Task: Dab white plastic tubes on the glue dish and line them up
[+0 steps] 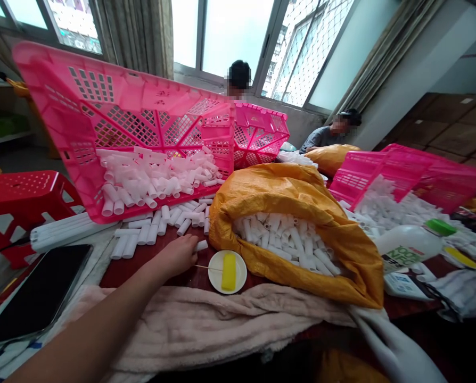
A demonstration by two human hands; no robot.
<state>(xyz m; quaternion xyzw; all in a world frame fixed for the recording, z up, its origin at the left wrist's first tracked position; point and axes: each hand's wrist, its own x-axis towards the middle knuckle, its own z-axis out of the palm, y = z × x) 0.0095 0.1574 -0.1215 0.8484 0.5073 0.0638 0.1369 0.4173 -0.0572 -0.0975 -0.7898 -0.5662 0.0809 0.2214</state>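
A small piecework workroom, set up in a plain room.

A table is crowded with tilted pink baskets and an orange sack, all filled with short white tubes. Two other people are seated by barred windows, and stacked cartons are seen along the wall.

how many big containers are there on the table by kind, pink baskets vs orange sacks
pink baskets: 3 (near left, middle back, right)
orange sacks: 2 (near, open, far)
total: 5
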